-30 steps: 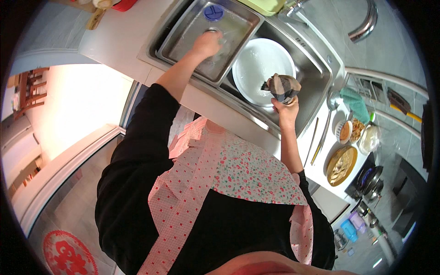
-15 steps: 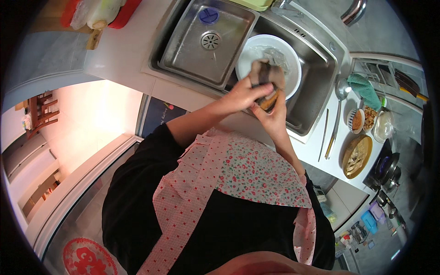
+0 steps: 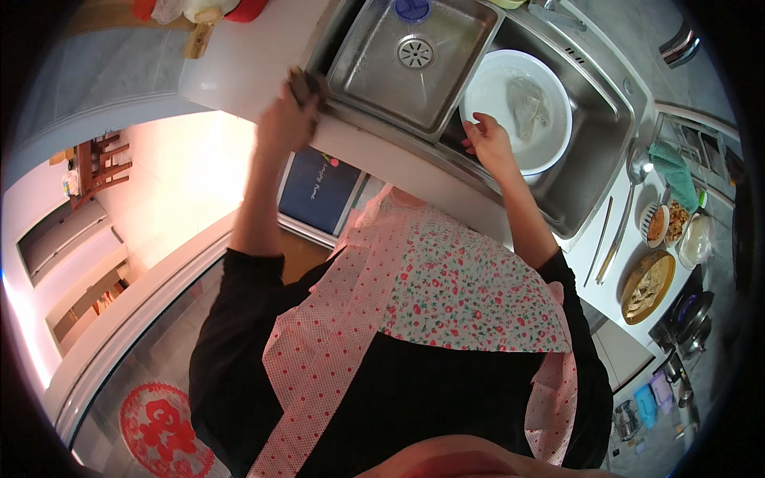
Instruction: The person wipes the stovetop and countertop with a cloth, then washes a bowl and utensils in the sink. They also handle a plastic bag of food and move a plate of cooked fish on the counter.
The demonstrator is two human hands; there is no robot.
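My left hand [image 3: 285,123] is closed around a small dark brown-and-grey object [image 3: 304,86], blurred so its kind is unclear. It is over the white counter, just left of the sink. My right hand [image 3: 489,145] is empty, its fingers slightly bent and apart, at the near left rim of a white bowl [image 3: 562,147]. That bowl stands in the right basin of the steel sink [image 3: 610,135]. Inside it lies a crumpled, see-through greyish piece [image 3: 526,107], perhaps plastic film.
A steel tray with a drain [image 3: 382,95] covers the left basin, a blue round lid [image 3: 412,9] at its far edge. To the right are a ladle [image 3: 621,227], a chopstick-like rod [image 3: 599,239], small bowls of food [image 3: 655,225] and a yellow-brown dish [image 3: 635,311]. A wooden-handled item [image 3: 198,40] lies far left.
My hands were together over the white bowl, both on the brownish object. Now the left hand has carried it left past the sink, and the right has let go, staying by the bowl.
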